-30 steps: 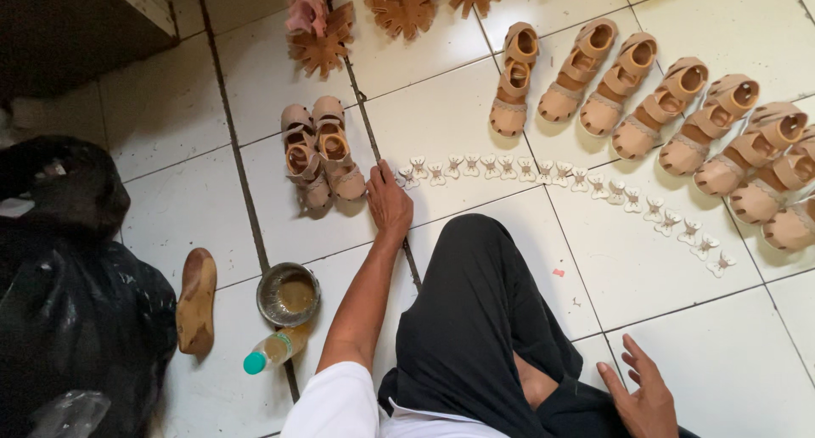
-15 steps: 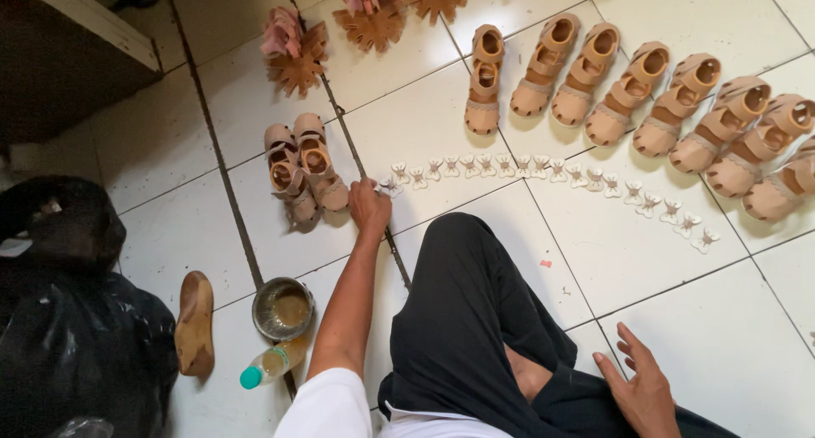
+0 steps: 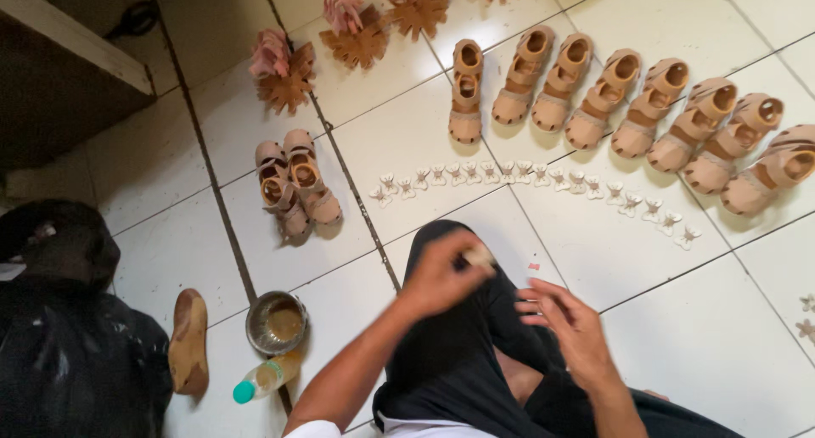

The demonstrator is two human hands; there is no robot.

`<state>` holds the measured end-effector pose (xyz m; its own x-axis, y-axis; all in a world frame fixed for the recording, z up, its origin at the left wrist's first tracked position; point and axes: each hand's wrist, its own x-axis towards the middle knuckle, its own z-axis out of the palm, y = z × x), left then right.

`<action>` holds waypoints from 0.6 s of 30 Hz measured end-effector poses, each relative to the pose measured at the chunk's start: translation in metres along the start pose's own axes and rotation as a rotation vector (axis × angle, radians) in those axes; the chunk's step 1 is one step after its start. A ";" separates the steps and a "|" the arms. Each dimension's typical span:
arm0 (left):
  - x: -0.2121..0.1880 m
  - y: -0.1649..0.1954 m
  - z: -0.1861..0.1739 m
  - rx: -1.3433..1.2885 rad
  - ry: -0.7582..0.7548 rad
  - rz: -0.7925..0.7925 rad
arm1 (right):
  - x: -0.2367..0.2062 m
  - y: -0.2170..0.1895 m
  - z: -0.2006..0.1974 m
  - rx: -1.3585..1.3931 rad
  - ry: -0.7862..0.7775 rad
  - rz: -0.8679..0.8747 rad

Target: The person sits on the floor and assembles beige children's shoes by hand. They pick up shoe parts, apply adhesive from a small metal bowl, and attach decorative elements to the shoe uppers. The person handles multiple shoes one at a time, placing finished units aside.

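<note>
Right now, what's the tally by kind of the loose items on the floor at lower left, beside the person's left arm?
Metal bowl: 1
Plastic bottle with teal cap: 1
Wooden shoe last: 1
Black bag: 1
Total: 4

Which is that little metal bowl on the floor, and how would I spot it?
Start at the black bag at the left edge of the white tiled floor. Just right of it lies a tan shoe sole, then the round metal bowl. It alone is shiny and holds brownish liquid, with a green-capped bottle right below it.
</note>
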<state>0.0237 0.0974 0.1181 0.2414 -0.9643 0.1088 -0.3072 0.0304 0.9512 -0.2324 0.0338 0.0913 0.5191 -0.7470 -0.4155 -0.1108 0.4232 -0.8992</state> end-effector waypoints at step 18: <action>0.058 0.005 0.040 0.167 -0.435 0.267 | 0.013 0.005 -0.035 0.315 0.237 0.023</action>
<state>-0.0011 0.0314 0.1175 -0.2582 -0.9498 0.1766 -0.4567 0.2811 0.8440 -0.2553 0.0080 0.0770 0.3050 -0.8177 -0.4882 0.1651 0.5502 -0.8185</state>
